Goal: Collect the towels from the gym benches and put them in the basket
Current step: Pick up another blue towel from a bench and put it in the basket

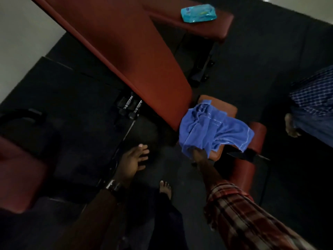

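A crumpled blue towel point(212, 129) lies over the small seat pad of a red gym bench point(126, 56), at the low end of its long inclined backrest. My right hand point(200, 155) grips the towel's near lower edge, its fingers partly hidden in the cloth. My left hand point(134, 157) hovers open over the dark floor to the left, a watch on its wrist, holding nothing. No basket is in view.
A second red bench point(207, 24) at the top carries a teal plastic packet point(198, 13). Another red pad point(19, 175) sits at the left edge. A person in a checked shirt point(313, 98) stands at the right. My bare foot point(165, 187) rests on the dark mat.
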